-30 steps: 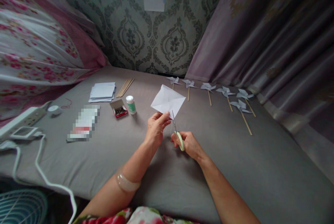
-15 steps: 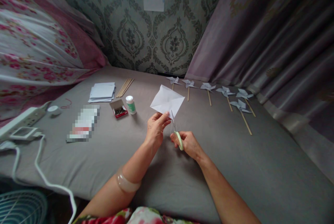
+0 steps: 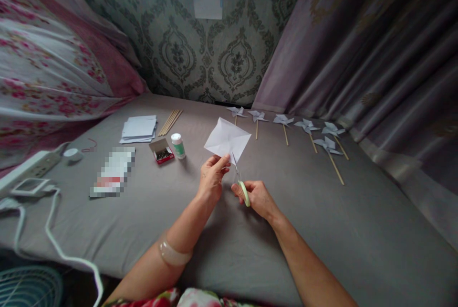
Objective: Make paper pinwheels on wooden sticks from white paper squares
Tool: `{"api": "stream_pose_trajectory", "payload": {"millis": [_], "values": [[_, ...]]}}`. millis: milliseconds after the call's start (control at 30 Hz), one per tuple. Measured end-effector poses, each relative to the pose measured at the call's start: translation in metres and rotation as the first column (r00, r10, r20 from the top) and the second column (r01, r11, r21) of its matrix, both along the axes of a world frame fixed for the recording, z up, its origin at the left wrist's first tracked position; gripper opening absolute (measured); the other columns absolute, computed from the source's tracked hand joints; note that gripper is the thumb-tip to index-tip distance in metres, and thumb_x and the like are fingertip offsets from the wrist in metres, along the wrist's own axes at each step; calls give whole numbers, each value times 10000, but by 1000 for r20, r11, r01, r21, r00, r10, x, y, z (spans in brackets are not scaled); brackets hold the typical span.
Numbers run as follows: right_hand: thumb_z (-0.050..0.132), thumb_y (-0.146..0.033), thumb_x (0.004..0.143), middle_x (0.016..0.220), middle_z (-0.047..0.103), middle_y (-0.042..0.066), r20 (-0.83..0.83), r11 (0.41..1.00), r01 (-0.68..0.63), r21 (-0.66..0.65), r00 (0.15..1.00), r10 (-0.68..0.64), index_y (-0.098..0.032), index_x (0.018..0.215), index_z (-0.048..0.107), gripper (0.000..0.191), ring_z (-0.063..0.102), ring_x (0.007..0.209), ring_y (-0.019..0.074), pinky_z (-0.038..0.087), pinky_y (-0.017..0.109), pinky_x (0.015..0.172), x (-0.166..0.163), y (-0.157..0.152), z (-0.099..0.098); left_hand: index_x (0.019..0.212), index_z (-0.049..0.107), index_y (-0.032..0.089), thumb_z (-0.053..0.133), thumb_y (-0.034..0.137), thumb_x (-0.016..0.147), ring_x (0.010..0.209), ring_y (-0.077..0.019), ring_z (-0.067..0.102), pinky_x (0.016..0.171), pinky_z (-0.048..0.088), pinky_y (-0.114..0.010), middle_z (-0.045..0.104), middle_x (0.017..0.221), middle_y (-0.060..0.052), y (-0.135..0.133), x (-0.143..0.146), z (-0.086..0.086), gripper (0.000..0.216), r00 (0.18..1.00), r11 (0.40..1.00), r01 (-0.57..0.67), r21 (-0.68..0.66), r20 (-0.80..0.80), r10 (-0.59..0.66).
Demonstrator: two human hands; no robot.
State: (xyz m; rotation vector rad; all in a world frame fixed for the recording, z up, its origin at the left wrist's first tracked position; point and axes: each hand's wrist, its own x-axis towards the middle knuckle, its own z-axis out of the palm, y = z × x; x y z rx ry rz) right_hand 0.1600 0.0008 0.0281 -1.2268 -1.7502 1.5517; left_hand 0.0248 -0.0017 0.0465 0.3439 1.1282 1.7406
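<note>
- At far left, a white power strip (image 3: 30, 171) is set on the grey cloth (image 3: 304, 221).
- Next, a paper stack (image 3: 139, 128), an opened red box (image 3: 164, 155), wooden sticks (image 3: 171, 122) and an upright bottle (image 3: 179, 148) are laid out.
- By the left hand (image 3: 213, 174), thumb and fingers pinched, the paper square (image 3: 228, 136) is gripped over the cloth, one corner pointed away; its near edge is partly covered.
- The scissors (image 3: 244, 194) are aimed away and slightly left along their length, tips at the paper; their handle is held in the curled right hand (image 3: 258, 195).
- At right, six pinwheels (image 3: 328, 145) are laid out.
</note>
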Motion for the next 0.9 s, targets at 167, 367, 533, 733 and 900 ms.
{"api": "stream_pose_trajectory", "payload": {"millis": [167, 367, 533, 733, 900], "values": [[689, -577, 644, 455, 502, -30, 7, 1000, 14, 1, 1000, -14, -156, 493, 545, 470, 404, 442, 78, 318, 221, 460, 0, 0, -1, 555, 557, 147, 832, 301, 466, 548, -68, 508, 529, 372, -186, 551, 560, 26, 1, -1, -1, 328, 1000, 1000, -2, 3, -5, 2], [688, -529, 661, 452, 480, -40, 16, 1000, 10, -21, 1000, -10, -151, 521, 558, 424, 375, 441, 74, 298, 224, 458, 0, 2, -4, 547, 548, 148, 830, 314, 475, 545, -64, 503, 520, 367, -183, 551, 569, 23, 2, -2, -3, 334, 1000, 1000, 10, 5, -15, -10], [680, -525, 664, 449, 475, -39, 22, 1000, 17, -7, 1000, -17, -150, 514, 556, 422, 369, 438, 73, 286, 225, 450, 0, 1, -2, 562, 561, 145, 828, 305, 482, 552, -65, 506, 516, 360, -180, 552, 569, 21, 2, -3, -3, 322, 1000, 1000, 17, 12, -14, -16], [672, -540, 674, 446, 471, -36, 50, 999, 28, 29, 998, -30, -142, 507, 563, 445, 367, 438, 71, 281, 221, 452, 0, 1, -3, 562, 561, 139, 830, 300, 456, 535, -58, 497, 516, 356, -173, 557, 553, 24, 2, -3, -2, 331, 1000, 1000, 20, 12, 5, -20], [660, -578, 669, 449, 468, -36, 66, 999, 24, 43, 998, -26, -142, 505, 562, 475, 373, 444, 73, 284, 225, 460, 0, 1, -3, 565, 562, 136, 825, 297, 476, 534, -59, 494, 521, 354, -178, 557, 548, 21, 2, -5, -4, 320, 1000, 999, 24, 22, -1, -24]]}}
